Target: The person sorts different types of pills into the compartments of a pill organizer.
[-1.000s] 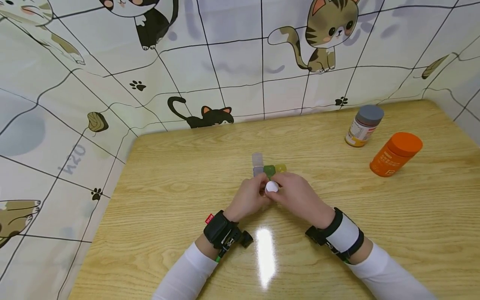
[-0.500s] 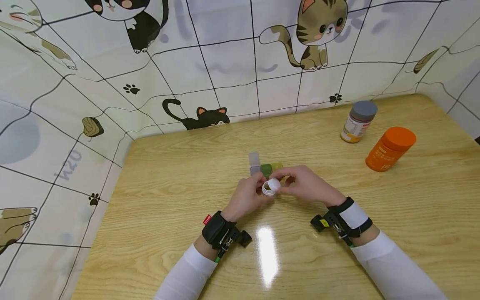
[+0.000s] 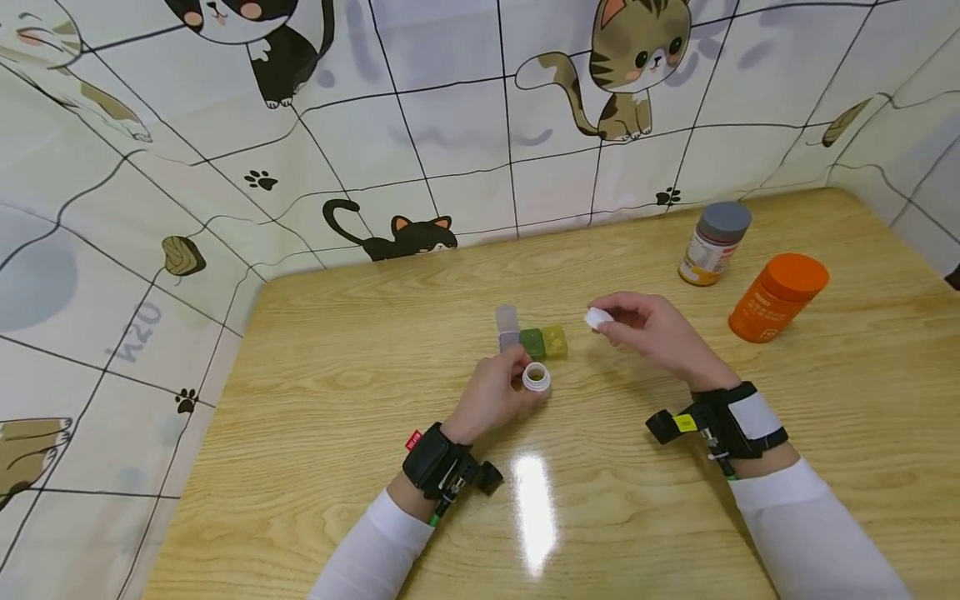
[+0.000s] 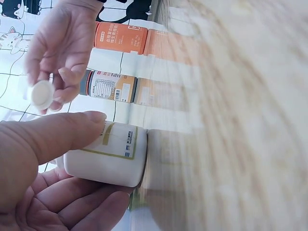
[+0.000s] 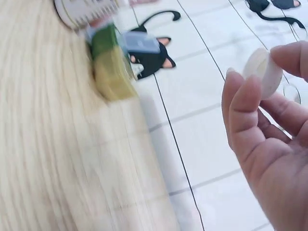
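My left hand [image 3: 491,396] grips a small white pill bottle [image 4: 108,159] with thumb and fingers around its sides. The bottle stands upright on the table, and its mouth is uncovered in the head view. Up and to the right, my right hand [image 3: 656,337] pinches the white cap [image 3: 597,318] between thumb and fingertips, above the table. In the right wrist view the cap's hollow inside [image 5: 260,65] partly shows. Just beyond the bottle sits a pill box with a green compartment [image 3: 532,342], a yellow compartment [image 3: 555,342] and a purple one [image 3: 508,340] whose lid [image 3: 507,318] stands raised.
An orange bottle [image 3: 778,298] and a brown bottle with a grey lid [image 3: 715,243] stand at the right of the wooden table [image 3: 360,333]. A cat-patterned sheet [image 3: 465,108] hangs behind and at the sides.
My right hand has lifted the cap off the white bottle and carried it away to the right and back. My left hand has stayed with the bottle.
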{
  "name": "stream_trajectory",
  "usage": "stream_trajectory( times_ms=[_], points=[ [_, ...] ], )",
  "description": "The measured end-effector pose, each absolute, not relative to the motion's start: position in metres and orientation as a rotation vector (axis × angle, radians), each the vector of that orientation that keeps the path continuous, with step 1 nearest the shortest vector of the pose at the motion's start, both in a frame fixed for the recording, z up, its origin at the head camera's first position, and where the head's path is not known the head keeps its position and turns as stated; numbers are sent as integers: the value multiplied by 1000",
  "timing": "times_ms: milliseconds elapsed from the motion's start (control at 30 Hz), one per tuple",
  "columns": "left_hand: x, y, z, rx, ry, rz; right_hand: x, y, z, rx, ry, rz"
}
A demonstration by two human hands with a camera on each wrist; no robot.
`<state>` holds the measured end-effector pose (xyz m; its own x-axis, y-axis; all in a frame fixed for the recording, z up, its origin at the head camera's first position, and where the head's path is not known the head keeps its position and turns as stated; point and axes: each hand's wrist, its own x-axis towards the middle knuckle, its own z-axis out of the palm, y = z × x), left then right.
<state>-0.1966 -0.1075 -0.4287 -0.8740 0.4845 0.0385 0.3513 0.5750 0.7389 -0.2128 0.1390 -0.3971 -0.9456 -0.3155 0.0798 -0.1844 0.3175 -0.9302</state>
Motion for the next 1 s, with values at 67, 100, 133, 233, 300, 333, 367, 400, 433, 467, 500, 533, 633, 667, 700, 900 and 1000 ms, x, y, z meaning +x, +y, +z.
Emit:
stream_trajectory(
  times_ms=[67,100,133,233,300,333,367,400,433,467,500,533,633,667,700,900,1000],
  points=[
    [-196,-108,-429,707,2634,1193,-215,150,-398,-362,2487,-1682],
    [-196,-109,-429,708,2634,1201,-216,154,-399,-306,2500,-1666],
    [-196,-109,-430,709,2635,1205,-218,159,-400,-254,2507,-1652],
    [-194,-112,-430,701,2644,1214,-222,172,-404,-141,2545,-1570],
    [-194,-113,-430,703,2650,1214,-223,179,-405,-102,2604,-1460],
    [-193,-113,-430,704,2654,1210,-224,182,-404,-96,2642,-1394],
    [-193,-113,-430,702,2655,1210,-223,185,-403,-108,2694,-1311],
    [-193,-113,-430,706,2656,1209,-223,187,-402,-122,2748,-1226],
    [-193,-113,-430,708,2656,1209,-222,189,-400,-140,2797,-1146],
    [-193,-112,-430,708,2655,1208,-221,190,-397,-152,2831,-1078],
    [-193,-112,-431,710,2657,1208,-220,190,-395,-169,2863,-1007],
    [-194,-112,-431,711,2658,1208,-220,189,-393,-195,2890,-938],
    [-194,-110,-432,719,2664,1200,-219,186,-389,-264,2931,-743],
    [-195,-110,-432,722,2664,1199,-219,184,-389,-283,2931,-689],
    [-195,-109,-432,725,2665,1198,-219,183,-390,-299,2926,-648],
    [-192,-107,-433,725,2659,1197,-222,181,-406,-357,2914,-599],
    [-192,-106,-433,717,2650,1201,-224,183,-413,-400,2932,-576]
  ],
)
